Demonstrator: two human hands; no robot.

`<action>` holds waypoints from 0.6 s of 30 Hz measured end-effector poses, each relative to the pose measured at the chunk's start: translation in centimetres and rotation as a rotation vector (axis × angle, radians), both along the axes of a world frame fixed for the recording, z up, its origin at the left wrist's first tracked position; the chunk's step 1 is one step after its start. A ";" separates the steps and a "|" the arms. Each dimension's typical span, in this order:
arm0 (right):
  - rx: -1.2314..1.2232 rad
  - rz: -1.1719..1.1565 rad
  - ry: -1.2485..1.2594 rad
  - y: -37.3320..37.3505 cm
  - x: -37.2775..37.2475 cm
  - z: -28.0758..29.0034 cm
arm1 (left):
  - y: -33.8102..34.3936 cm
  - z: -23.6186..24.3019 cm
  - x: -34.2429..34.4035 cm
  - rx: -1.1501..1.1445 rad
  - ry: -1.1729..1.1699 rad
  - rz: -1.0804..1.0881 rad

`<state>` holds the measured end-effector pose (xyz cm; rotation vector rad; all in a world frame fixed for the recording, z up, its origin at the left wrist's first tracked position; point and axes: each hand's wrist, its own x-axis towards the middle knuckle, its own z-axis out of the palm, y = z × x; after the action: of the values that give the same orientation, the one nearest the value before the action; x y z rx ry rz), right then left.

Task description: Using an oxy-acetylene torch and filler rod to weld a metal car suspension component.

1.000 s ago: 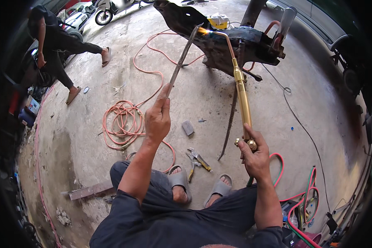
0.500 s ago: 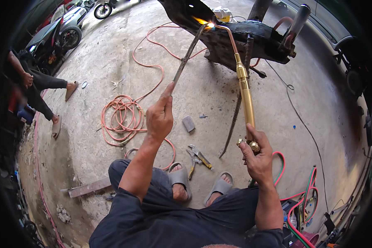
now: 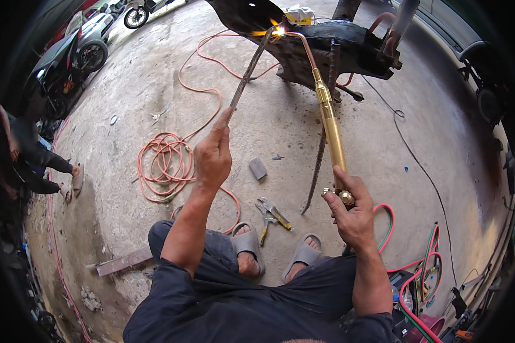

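Left hand (image 3: 213, 157) – closed on filler rod (image 3: 250, 67) | right hand (image 3: 353, 212) – closed on brass torch (image 3: 329, 123) | tips meet at dark metal part's (image 3: 326, 48) edge | bare concrete floor (image 3: 429, 131) between hands and part.

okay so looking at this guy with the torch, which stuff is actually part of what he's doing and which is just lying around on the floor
In use:
left hand holding the thin metal rod
right hand gripping the brass gas torch
dark metal workpiece at the flame

Lying about:
pliers
coiled orange hose
small grey block
ribbed steel bar
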<state>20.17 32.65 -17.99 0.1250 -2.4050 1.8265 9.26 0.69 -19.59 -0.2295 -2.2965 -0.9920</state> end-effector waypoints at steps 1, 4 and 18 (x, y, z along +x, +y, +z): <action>0.031 0.022 0.039 0.0 -0.1 -0.1 | 0.1 0.0 -0.1 -0.015 0.018 0.015; 0.006 0.005 0.014 0.0 -0.1 -0.1 | 0.2 0.1 -0.3 -0.013 0.061 -0.032; -0.018 -0.042 -0.012 -0.1 0.6 0.8 | -0.2 0.5 -0.1 -0.120 -0.119 0.058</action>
<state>20.82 32.59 -17.24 0.0610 -2.3802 1.8355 9.12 0.53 -19.13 -0.1560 -2.4596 -0.8600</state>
